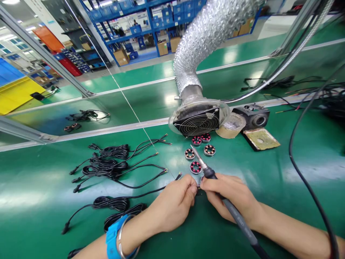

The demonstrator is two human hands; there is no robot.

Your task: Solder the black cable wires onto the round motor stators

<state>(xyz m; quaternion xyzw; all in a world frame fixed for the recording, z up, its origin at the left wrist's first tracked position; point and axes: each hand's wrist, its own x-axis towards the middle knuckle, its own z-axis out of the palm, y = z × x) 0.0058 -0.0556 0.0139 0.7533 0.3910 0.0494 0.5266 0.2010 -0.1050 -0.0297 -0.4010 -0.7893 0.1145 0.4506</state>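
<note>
My left hand [174, 207] is closed in a pinch over the green mat, holding the end of a thin black cable [151, 192] and something small at its fingertips that I cannot make out. My right hand [231, 198] is wrapped round a soldering iron [208, 172], its metal tip pointing up and away over the mat. The two hands meet fingertip to fingertip. Just beyond them lie several small round wound coils [196, 167], red and copper coloured.
Bundles of black cables [107, 165] lie to the left. A fume extractor fan [196, 122] on a silver hose [207, 39] stands behind the coils, with a tape roll [230, 126], a black iron stand [253, 116] and a sponge pad [261, 139] to its right. The iron's cord [304, 172] curves at the right.
</note>
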